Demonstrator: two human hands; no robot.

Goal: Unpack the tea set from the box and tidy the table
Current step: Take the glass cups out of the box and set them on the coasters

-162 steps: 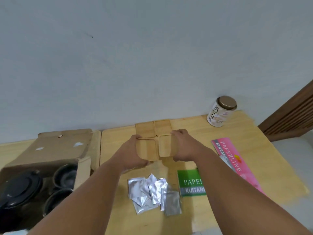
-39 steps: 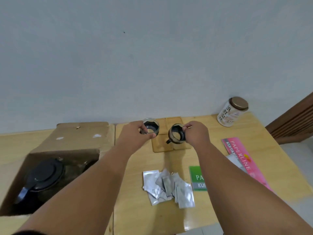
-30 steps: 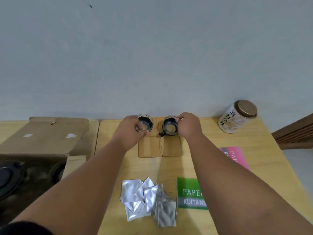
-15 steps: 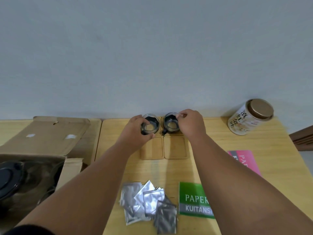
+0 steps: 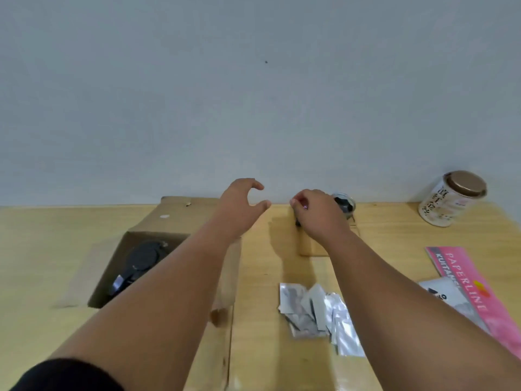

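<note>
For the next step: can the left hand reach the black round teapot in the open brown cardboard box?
Probably yes: the left hand is empty, and the cardboard box is open above the black teapot.

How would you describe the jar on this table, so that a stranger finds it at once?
Follow the wooden table to its far right corner, by the grey wall. The jar stands there alone: white with dark writing and a round bronze lid, while the pink booklet nearer lies flat.

Black teapot (image 5: 142, 261) sits inside open cardboard box (image 5: 180, 218), left; dark glass cup (image 5: 344, 206) upright on wooden coasters (image 5: 310, 246) near wall.
</note>
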